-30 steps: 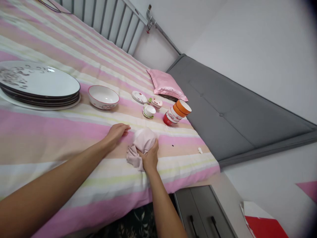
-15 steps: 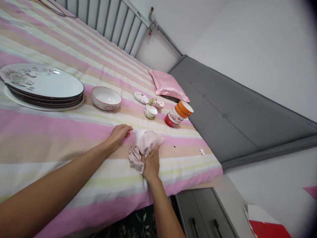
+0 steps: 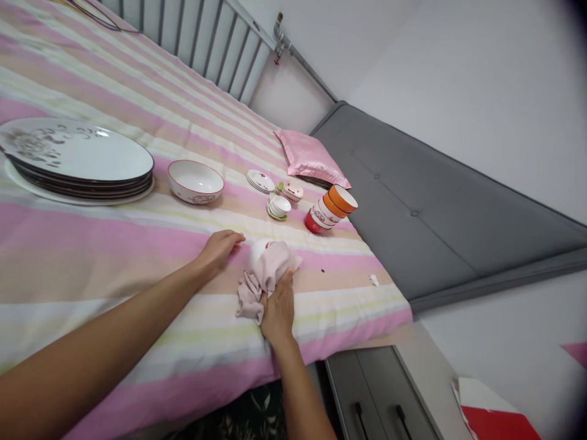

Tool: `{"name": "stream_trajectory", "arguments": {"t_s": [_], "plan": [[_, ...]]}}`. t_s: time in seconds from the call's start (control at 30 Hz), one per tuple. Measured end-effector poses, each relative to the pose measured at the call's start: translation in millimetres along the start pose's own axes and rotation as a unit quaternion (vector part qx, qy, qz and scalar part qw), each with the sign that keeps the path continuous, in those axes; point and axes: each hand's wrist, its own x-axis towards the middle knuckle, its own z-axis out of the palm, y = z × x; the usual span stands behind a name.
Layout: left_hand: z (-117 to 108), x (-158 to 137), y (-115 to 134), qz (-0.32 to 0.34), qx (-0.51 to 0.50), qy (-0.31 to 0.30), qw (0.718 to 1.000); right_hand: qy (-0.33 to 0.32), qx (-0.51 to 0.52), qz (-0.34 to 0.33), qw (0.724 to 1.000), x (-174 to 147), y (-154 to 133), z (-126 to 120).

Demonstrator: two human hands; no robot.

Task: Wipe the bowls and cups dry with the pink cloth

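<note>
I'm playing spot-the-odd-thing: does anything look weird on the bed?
Yes: plates and bowls sit on a bed, which seems odd instead of a table. A white scrap and dark speck also lie loose there, too small to identify.

We stretch our left forearm in a long diagonal from the lower left corner, and our left hand points toward the right, its fingers close together and slightly bent, gripping nothing. Our right forearm rises more steeply from the bottom edge, leaning a little left toward the wrist. We keep our right hand lower than the left, its back turned up to view, fingers curled in a grip, thumb partly hidden. The two hands stay apart.
</note>
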Motion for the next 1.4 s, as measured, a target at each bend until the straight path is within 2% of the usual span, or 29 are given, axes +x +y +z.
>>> {"name": "stream_trajectory", "arguments": {"t_s": [0.57,0.8,1.0,1.4], "plan": [[2,0,-2,0.010,-0.013,0.012,1.000,0.016,0.009,-0.066,0.998,-20,-1,-12],[3,0,-1,0.010,-0.010,0.014,1.000,-0.027,-0.010,-0.069,0.997,-20,-2,-17],[2,3,-5,0.014,-0.008,0.010,1.000,-0.025,-0.018,-0.093,0.995,-21,-4,-21],[2,2,-4,0.015,-0.014,0.013,1.000,-0.015,0.035,-0.073,0.997,-19,-6,-21]]}}
